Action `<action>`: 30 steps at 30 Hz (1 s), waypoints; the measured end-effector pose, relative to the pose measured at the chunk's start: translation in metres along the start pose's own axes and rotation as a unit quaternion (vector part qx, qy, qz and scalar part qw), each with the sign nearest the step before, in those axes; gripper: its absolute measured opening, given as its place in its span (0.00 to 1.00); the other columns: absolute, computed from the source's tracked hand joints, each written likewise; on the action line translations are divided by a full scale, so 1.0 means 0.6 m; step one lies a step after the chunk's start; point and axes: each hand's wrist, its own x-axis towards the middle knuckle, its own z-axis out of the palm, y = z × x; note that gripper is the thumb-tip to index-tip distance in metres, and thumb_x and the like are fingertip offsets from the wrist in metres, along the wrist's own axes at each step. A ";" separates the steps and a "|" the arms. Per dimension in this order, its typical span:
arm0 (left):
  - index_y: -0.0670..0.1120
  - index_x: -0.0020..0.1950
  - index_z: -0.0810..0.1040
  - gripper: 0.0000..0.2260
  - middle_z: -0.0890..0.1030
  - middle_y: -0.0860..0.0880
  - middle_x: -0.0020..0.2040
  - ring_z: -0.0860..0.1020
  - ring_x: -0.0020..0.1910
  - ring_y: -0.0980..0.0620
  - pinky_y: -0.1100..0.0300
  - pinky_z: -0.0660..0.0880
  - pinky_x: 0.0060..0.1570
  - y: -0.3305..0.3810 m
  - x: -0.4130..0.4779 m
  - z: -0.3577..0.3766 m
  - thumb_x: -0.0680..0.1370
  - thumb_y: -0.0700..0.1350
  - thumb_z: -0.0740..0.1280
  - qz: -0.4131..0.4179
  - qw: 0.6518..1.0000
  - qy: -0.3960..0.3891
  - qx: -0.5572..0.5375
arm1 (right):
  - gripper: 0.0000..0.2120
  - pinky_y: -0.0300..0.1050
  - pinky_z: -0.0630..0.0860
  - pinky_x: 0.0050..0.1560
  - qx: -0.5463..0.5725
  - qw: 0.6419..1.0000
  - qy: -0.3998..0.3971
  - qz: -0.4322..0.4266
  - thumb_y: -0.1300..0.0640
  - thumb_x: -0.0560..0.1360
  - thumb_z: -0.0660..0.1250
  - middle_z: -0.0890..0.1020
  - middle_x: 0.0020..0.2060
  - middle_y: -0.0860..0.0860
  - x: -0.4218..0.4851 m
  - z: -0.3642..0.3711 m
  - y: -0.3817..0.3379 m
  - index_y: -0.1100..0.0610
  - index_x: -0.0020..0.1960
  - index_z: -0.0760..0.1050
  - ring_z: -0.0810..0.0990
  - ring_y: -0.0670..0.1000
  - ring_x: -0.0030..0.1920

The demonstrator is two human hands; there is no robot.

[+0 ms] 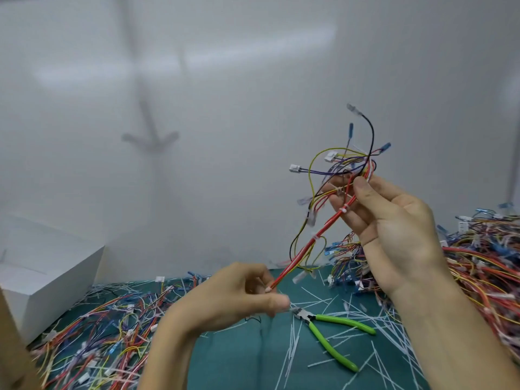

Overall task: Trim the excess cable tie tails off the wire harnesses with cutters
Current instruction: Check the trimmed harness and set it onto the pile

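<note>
Left hand (239, 296) and right hand (394, 220) on red harness (298, 257), green cutters (306, 316) below

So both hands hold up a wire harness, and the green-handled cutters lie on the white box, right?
Not quite: the head view shows the cutters lying on the teal mat. The left hand and right hand do hold the harness.

Around your work: bench, box and wall.
Your bench (233, 367) has a teal cover. On its left side, towards the far edge, stands a white box (50, 277) with one corner turned towards you. A brown, cardboard-coloured edge (14, 350) cuts across the near left corner. Beyond the bench you face a pale white wall (253, 80), which shows soft light streaks and a blurred grey arrow-shaped mark (150, 137).
</note>
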 end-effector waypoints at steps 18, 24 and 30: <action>0.39 0.50 0.75 0.04 0.86 0.39 0.44 0.86 0.42 0.39 0.57 0.83 0.35 0.025 -0.025 -0.035 0.78 0.40 0.66 0.068 0.910 0.272 -0.306 | 0.09 0.39 0.82 0.43 0.037 0.999 -0.022 0.020 0.66 0.81 0.59 0.87 0.43 0.56 0.005 -0.005 0.002 0.64 0.51 0.79 0.86 0.51 0.45; 0.40 0.47 0.79 0.04 0.87 0.45 0.45 0.86 0.45 0.46 0.63 0.81 0.38 0.011 -0.020 -0.031 0.80 0.36 0.65 0.002 0.953 0.236 -0.188 | 0.09 0.40 0.82 0.44 0.025 0.999 -0.035 0.002 0.65 0.80 0.60 0.87 0.44 0.56 0.001 -0.002 -0.003 0.63 0.50 0.80 0.86 0.52 0.46; 0.52 0.57 0.83 0.11 0.85 0.60 0.51 0.80 0.54 0.66 0.71 0.74 0.58 0.043 -0.022 -0.022 0.80 0.39 0.67 0.078 0.964 0.254 -0.026 | 0.08 0.40 0.82 0.43 -0.072 0.996 -0.047 -0.021 0.63 0.79 0.63 0.87 0.45 0.57 -0.008 0.005 0.003 0.62 0.51 0.81 0.87 0.53 0.46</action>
